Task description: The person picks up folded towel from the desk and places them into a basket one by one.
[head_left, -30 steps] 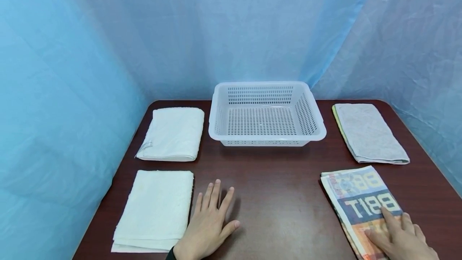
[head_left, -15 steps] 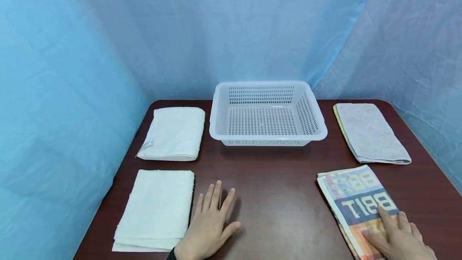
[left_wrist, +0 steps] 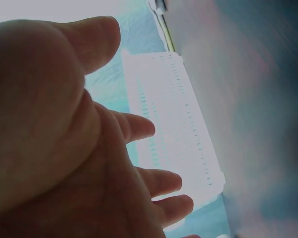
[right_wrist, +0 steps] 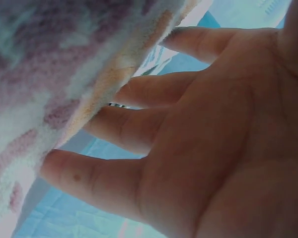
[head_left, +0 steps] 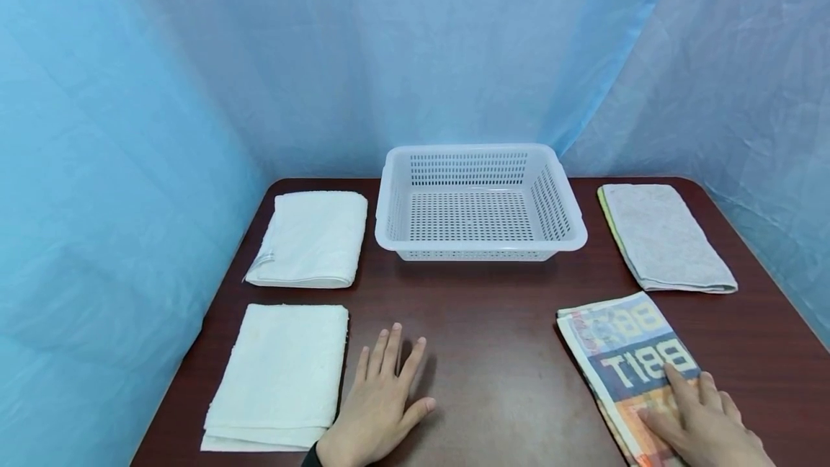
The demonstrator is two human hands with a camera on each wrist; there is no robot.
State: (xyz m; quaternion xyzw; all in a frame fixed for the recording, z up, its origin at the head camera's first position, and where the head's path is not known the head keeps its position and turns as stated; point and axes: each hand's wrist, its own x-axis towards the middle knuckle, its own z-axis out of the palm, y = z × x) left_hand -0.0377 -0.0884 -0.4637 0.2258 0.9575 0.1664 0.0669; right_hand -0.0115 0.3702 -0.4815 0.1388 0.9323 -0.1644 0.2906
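Ideally, the right hand, fingers straight, should press the number-patterned towel beneath them evenly; the left hand is splayed.

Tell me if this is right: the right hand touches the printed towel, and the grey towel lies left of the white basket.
Not quite: the grey towel lies right of the white basket, as the head view shows. The right hand does touch the printed towel.
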